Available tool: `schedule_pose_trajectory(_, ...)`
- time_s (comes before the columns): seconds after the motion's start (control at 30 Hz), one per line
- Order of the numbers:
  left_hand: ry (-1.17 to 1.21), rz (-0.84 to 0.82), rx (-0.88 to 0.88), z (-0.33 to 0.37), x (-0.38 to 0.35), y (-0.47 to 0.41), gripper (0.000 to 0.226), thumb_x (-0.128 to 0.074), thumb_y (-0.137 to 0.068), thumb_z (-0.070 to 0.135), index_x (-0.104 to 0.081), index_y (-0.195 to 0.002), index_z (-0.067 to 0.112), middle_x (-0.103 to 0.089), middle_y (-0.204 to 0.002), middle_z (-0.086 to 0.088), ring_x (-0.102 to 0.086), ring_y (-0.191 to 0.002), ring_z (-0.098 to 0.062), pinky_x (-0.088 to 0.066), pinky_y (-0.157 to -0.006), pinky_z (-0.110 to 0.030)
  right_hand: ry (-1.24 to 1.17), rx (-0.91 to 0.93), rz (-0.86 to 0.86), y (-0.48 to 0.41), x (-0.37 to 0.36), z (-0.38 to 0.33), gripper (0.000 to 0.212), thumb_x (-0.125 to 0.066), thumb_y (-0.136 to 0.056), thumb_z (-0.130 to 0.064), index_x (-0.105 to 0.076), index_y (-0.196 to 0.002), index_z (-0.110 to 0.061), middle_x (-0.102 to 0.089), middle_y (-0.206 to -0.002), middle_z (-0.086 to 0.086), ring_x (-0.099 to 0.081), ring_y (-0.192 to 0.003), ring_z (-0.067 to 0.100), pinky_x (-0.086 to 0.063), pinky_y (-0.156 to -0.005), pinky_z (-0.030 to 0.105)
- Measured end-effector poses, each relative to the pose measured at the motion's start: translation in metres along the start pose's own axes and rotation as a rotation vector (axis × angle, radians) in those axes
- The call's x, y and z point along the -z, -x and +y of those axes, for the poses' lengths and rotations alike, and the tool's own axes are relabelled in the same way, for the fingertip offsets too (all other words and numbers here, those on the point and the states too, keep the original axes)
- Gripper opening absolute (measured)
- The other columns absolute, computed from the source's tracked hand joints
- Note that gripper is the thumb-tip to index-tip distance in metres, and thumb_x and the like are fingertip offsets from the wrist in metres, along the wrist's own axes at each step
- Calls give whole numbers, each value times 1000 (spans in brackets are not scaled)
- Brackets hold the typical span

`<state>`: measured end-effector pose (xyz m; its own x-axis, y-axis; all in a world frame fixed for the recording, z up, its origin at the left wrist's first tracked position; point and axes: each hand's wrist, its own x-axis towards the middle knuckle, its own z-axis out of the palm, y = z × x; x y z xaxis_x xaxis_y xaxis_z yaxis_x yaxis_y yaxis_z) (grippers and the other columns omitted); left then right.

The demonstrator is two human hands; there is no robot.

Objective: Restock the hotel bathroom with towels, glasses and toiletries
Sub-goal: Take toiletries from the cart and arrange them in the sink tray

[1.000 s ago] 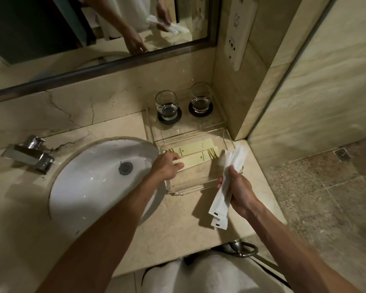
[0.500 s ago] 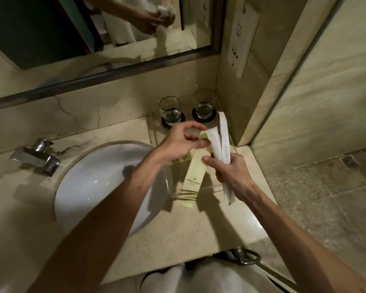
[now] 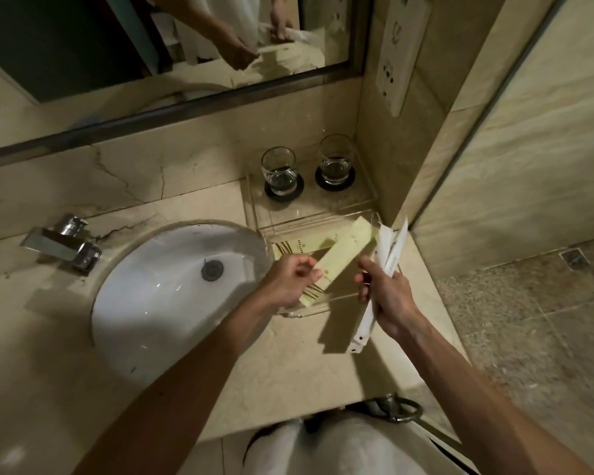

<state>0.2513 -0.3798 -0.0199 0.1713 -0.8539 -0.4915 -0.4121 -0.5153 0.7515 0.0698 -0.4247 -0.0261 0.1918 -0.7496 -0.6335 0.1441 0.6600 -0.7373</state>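
Left hand (image 3: 286, 284) pinching one yellow box (image 3: 345, 253) over near tray (image 3: 318, 222), second box (image 3: 297, 246) lying inside, right hand (image 3: 390, 296) gripping white packets (image 3: 388, 246), number unclear, two glasses (image 3: 278, 169) on two coasters (image 3: 283, 198) far right

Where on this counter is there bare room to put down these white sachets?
Bare beige marble counter lies in front of the clear acrylic tray, right of the white round basin. The tray is crowded: pale yellow boxes, left hand and right hand over it.
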Motion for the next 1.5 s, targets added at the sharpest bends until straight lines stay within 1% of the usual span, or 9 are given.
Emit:
schedule_pose_trajectory(0.27, -616, 129, -41, -19, 3, -60, 16, -57, -99, 33, -70, -102, 23, -70, -109, -6, -61, -104, -28, -47, -94, -42, -84, -119, -56, 0, 17, 9, 20, -58, -98, -25, -59, -107, -8, -61, -72, 6, -56, -63, 17, -50, -62, 30)
schedule_pose_trajectory(0.5, -664, 336, -104, -40, -5, -73, 21, -56, -98, 26, -71, -99, 11, -71, -100, -13, -61, -93, -29, -46, -75, -37, -177, -171, -84, 1, 16, 8, 27, -50, -99, -26, -53, -116, -6, -63, -79, 12, -58, -69, 22, -51, -69, 34)
schedule_pose_trajectory(0.7, -777, 408, -152, -43, -9, -70, 20, -58, -97, 23, -67, -107, 8, -62, -116, -12, -51, -110, -27, -47, -84, -36, -215, -203, -99, 5, 16, 9, 34, -42, -99, -23, -50, -123, 0, -64, -83, 15, -59, -76, 25, -51, -74, 37)
schedule_pose_trajectory(0.83, -453, 359, -163, -16, -13, -49, 18, -61, -96, 29, -66, -98, 12, -67, -97, -6, -62, -92, -23, -53, -77, -35, -212, -159, -126, 9, 14, 11, 24, -49, -101, -22, -56, -110, -1, -62, -83, 12, -60, -74, 21, -54, -71, 35)
schedule_pose_trajectory(0.93, -13, -41, -20, 12, -24, -13, 30, -62, -92, 49, -63, -98, 20, -69, -87, 1, -69, -75, -17, -59, -66, -33, -128, -94, -141, 13, 11, 13, 25, -50, -101, -19, -58, -110, 3, -71, -90, 13, -71, -79, 22, -57, -66, 30)
schedule_pose_trajectory(1.03, -62, -224, 17, 19, -35, 17, 45, -70, -82, 56, -58, -112, 24, -65, -95, 5, -67, -79, -10, -57, -66, -29, -80, -54, -121, 16, 3, 14, 19, -52, -99, -14, -59, -110, 0, -70, -103, 21, -72, -90, 32, -60, -68, 39)
schedule_pose_trajectory(1.2, -206, -124, -73, 11, -51, 39, 70, -82, -78, 30, -44, -136, 26, -61, -100, 12, -60, -76, -4, -43, -56, -13, 45, -3, -57, 15, -6, 25, 18, -61, -95, -11, -59, -110, -2, -67, -103, 27, -70, -84, 34, -57, -68, 39)
schedule_pose_trajectory(1.33, -380, 27, -128, 1, -55, 45, 49, -66, -92, 29, -46, -136, 29, -63, -112, 0, -64, -80, -15, -44, -51, -16, 25, -8, -118, 22, -14, 25, 23, -60, -96, -15, -59, -111, 2, -70, -104, 25, -71, -92, 35, -58, -70, 35)
schedule_pose_trajectory(1.5, -170, 126, -87, -7, -43, 36, 38, -42, -104, 18, -34, -141, 23, -60, -100, 0, -57, -59, -11, -47, -45, -20, -7, -7, -148, 22, -13, 22, 38, -54, -97, -38, -60, -121, -9, -71, -111, 16, -68, -103, 34, -55, -84, 44)
